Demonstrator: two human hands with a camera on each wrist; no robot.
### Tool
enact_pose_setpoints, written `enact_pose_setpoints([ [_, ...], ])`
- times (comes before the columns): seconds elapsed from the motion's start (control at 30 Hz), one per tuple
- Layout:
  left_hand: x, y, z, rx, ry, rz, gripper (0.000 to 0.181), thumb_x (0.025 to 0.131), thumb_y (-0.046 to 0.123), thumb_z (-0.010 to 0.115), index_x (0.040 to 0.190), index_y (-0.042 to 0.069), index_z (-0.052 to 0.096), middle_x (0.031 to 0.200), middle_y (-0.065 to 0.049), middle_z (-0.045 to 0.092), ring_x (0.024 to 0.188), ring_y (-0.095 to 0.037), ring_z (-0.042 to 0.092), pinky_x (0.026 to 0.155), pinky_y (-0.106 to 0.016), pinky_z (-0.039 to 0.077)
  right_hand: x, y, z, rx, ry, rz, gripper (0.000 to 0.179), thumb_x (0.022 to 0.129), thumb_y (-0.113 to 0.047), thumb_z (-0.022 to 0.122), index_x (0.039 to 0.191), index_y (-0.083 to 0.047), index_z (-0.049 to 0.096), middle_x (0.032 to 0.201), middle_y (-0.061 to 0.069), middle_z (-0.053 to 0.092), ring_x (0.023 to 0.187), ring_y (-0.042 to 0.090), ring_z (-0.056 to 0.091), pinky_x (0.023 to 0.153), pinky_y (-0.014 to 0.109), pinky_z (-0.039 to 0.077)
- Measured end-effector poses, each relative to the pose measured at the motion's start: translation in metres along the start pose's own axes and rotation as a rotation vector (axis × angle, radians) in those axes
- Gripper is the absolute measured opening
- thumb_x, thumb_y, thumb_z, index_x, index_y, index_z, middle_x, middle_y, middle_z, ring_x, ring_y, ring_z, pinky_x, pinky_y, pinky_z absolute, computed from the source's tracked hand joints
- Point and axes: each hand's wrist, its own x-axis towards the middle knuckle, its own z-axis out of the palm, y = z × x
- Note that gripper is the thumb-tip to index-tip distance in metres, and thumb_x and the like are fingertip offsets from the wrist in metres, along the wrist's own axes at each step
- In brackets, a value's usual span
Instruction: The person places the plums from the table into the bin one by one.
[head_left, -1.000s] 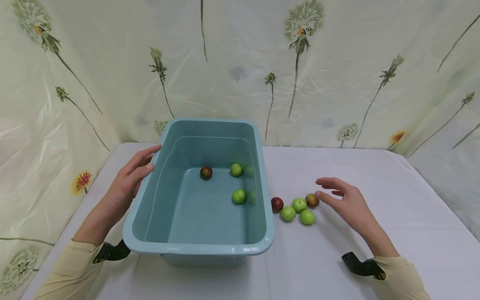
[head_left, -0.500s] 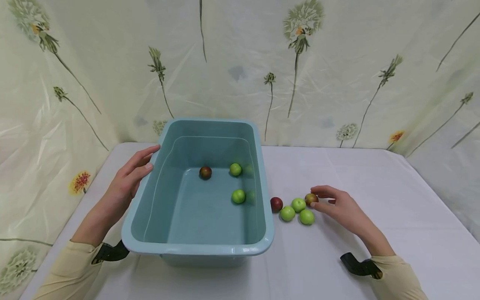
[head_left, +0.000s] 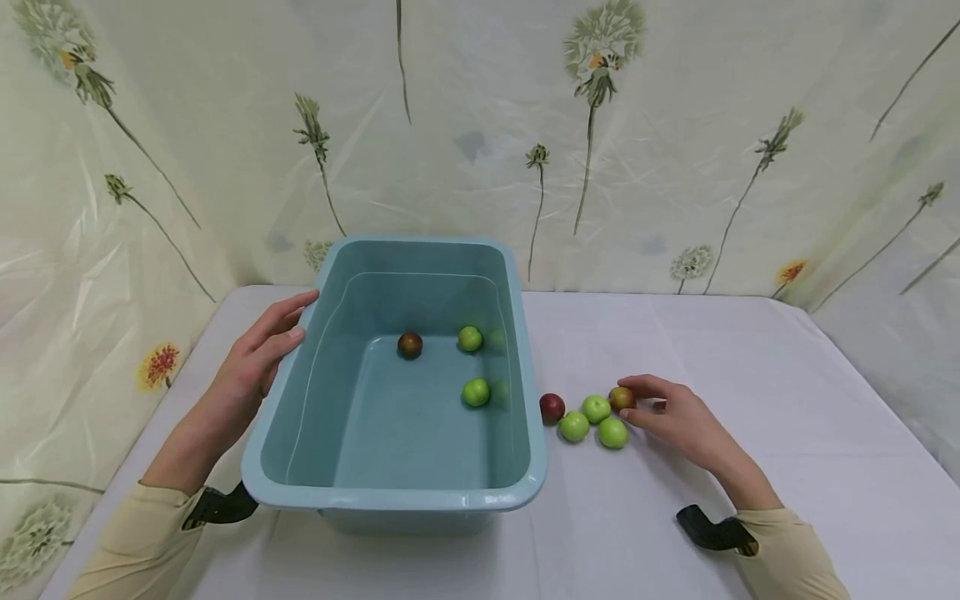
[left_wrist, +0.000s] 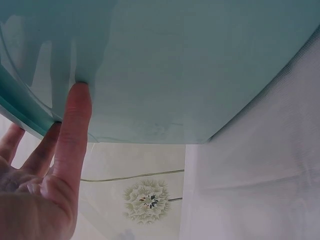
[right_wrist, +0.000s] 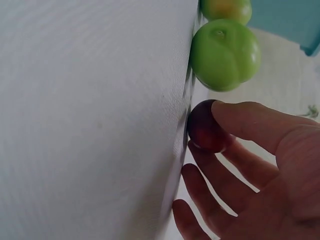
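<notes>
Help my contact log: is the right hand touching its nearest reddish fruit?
Touching: the right wrist view shows the right hand, its thumb against the reddish fruit.

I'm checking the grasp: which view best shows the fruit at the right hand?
The right wrist view: the reddish fruit looks large, between the thumb and fingers of the right hand. The head view shows it smaller, partly covered by the fingers, near a green fruit. The left wrist view doesn't show it.

I can't tell which room; flowery sheets (head_left: 450,167) hang at nine, twelve and three o'clock around a white desk (head_left: 720,342).
</notes>
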Motion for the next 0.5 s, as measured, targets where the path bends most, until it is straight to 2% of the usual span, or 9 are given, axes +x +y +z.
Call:
enact_pose_setpoints([
  [0.2,0.001,0.0,0.001,0.001,-0.004,-0.001,0.047,0.106,0.035,0.039,0.153,0.029,0.035,0.154,-0.008,0.03,0.122,-0.023,0.048,0.085,-0.031,0.051,-0.002,-0.003,-0.001,-0.008,0.017,0.002,0.041,0.092,-0.015,0.07,0.129,-0.002,0.059,0.121,0.015,0.064,0.112,0.033,0.056,0.095,0.053,0.042],
  [0.5,0.0,0.0,0.0,0.004,-0.001,0.001,0.048,0.106,0.035,0.039,0.153,0.029,0.034,0.154,-0.009,0.03,0.121,-0.022,0.05,0.085,-0.03,0.051,-0.001,-0.013,-0.002,0.015,0.099,-0.007,0.044,0.095,-0.031,0.067,0.131,-0.006,0.058,0.119,0.011,0.066,0.113,0.029,0.058,0.094,0.05,0.04],
])
